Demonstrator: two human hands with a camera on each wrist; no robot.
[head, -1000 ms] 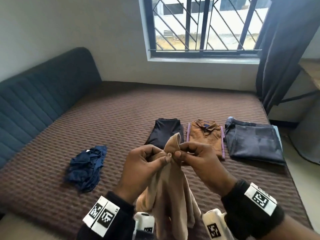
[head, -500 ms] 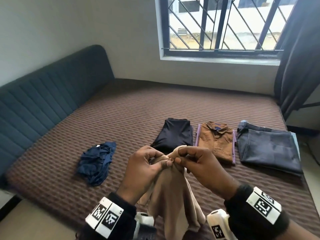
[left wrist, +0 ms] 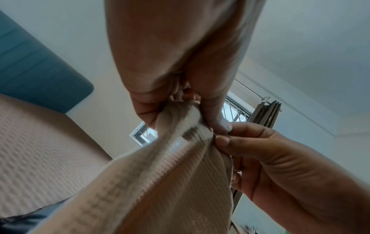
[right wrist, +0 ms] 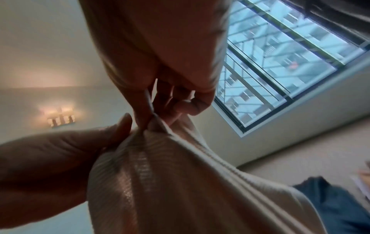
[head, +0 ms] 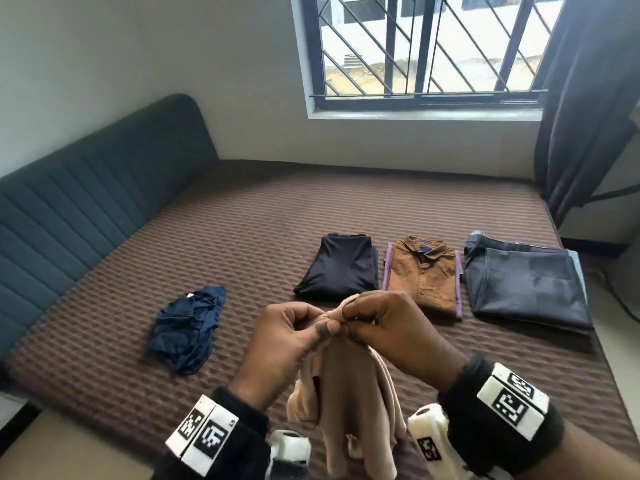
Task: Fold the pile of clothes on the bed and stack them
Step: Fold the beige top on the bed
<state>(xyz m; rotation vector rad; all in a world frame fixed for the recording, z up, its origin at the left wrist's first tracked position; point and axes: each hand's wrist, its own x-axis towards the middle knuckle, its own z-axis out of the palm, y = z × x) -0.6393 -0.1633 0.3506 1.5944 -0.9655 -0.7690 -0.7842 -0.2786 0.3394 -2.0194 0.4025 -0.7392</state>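
A beige ribbed garment [head: 349,403] hangs in the air over the near edge of the bed. My left hand [head: 294,330] and right hand [head: 384,323] both pinch its top edge, fingertips almost touching. In the left wrist view the beige garment [left wrist: 170,182] is gripped by the left hand [left wrist: 180,101] while the right hand [left wrist: 266,158] pinches beside it. The right wrist view shows the same beige garment [right wrist: 190,174] pinched by the right hand [right wrist: 164,109]. A crumpled navy garment [head: 188,323] lies on the bed at left. Folded black [head: 341,268], brown [head: 424,271] and grey [head: 526,285] clothes lie in a row.
The brown quilted bed [head: 263,216] has a teal padded headboard [head: 86,202] on the left. A barred window [head: 426,46] and a dark curtain [head: 588,98] stand at the far wall. Floor shows off the bed's right edge.
The hands have stayed together on the beige garment's top edge; the raised flap of fabric has been drawn down between the fingers. The head view has shifted slightly left.
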